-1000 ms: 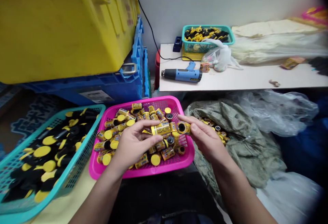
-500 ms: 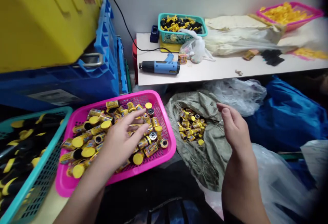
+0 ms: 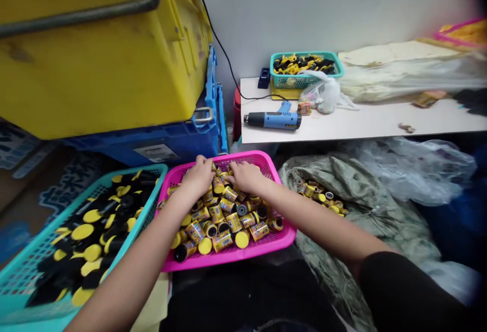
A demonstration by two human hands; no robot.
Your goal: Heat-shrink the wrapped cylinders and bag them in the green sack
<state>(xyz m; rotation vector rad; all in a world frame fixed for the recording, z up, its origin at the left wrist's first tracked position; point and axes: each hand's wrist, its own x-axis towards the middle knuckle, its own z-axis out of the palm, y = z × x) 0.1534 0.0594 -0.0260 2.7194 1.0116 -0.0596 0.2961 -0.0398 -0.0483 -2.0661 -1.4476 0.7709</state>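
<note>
A pink basket (image 3: 279,243) in front of me is heaped with small yellow printed cylinders (image 3: 216,214), some with plain yellow ends and others with black ends. My left hand (image 3: 198,176) reaches over the pile at the basket's far side. Its fingers bend down among the cylinders, and their tips are hidden. Just to the right, my right hand (image 3: 246,176) lies on the same pile, fingers apart and touching the cylinders, with no piece visibly gripped.
A teal basket (image 3: 158,182) of black and yellow parts stands at left. Behind it are blue (image 3: 182,144) and yellow crates (image 3: 114,68). A heat gun (image 3: 276,120) lies on the white table (image 3: 342,128). A grey-green sack (image 3: 380,197) holds more cylinders at right.
My right hand has moved left from beside the sack into the pink basket. My left hand has moved to the basket's far side. The view has shifted left.
</note>
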